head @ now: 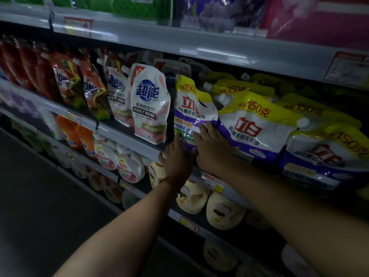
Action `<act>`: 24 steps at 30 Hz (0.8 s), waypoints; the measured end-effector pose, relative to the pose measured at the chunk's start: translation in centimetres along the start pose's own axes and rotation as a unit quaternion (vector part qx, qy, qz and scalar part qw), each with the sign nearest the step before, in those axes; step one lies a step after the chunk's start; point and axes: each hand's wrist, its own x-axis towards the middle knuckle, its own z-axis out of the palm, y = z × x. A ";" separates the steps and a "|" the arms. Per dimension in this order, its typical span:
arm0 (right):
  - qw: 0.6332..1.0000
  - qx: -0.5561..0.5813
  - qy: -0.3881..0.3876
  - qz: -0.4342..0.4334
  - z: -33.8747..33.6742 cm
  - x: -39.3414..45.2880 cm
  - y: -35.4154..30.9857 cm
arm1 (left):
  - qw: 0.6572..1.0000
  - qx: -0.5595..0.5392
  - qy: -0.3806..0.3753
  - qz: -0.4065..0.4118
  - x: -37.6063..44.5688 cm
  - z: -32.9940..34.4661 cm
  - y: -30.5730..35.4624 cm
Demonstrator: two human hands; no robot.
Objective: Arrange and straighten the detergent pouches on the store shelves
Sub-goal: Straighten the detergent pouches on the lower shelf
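Now both hands point(194, 151) press flat, fingers straight, on the purple pouch point(192, 112) (upright).

Dim store aisle, low light, glare on packaging. Grey metal shelving point(199, 47) in tiers, running diagonally from upper left to lower right. Price tags point(348, 66) clipped along shelf edges, one red-bordered at top left point(78, 26). Dark floor point(40, 196) at lower left. Top tier: green, purple and pink packs. Lower tiers: orange bottles point(79, 134), white jugs point(129, 166), cream jugs point(223, 210).
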 end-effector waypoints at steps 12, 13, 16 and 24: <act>0.990 0.134 -0.049 0.012 -1.4 -4.3 1.5 | 0.952 0.224 0.013 0.209 -1.4 -2.0 0.6; 0.987 0.149 -0.057 0.021 -1.4 -5.2 2.0 | 0.940 0.238 0.014 0.243 -1.2 -2.1 0.7; 0.989 0.133 -0.034 0.050 -0.6 -7.9 3.3 | 0.899 0.292 -0.014 0.324 -0.7 -1.4 0.3; 0.995 0.045 -0.065 0.057 1.4 -8.3 4.4 | 0.905 0.346 -0.067 0.239 0.8 -1.1 -0.6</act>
